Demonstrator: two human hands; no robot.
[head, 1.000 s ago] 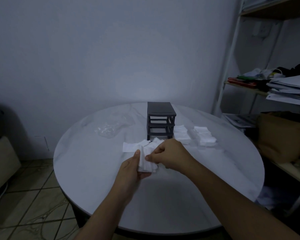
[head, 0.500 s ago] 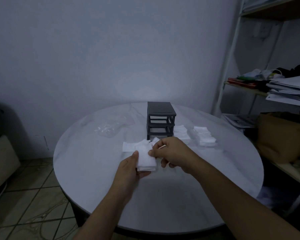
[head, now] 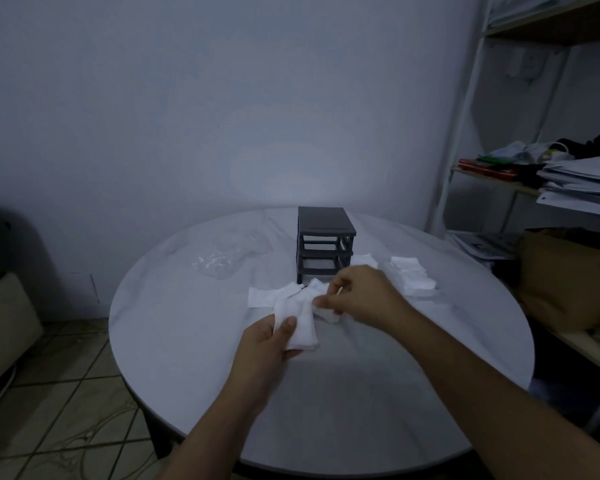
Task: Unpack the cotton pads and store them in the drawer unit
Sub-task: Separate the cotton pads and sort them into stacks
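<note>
The stack of pads [head: 300, 323] is held just above the near middle of the table [head: 361, 403], flat face up. The left hand [head: 267, 344] grips it from the near side, thumb across the top. The right hand [head: 364, 299] pinches a single pad [head: 326, 311] between thumb and fingertips at the stack's far right corner. Half a second ago those fingertips sat on the stack's top edge; now the hand has drawn slightly right, and the single pad shows apart from the stack.

Just beyond the hands, loose pads [head: 264, 296] lie flat on the table, touching the foot of the dark drawer unit [head: 324, 247], which stands upright at the centre and has not moved. Two more piles of pads [head: 411, 275] lie right of the unit. Crumpled clear wrap [head: 219, 263] lies to its left.

At the far right, a shelf [head: 465, 133] carries stacked papers [head: 582, 181]; any print there is too dim to read.
</note>
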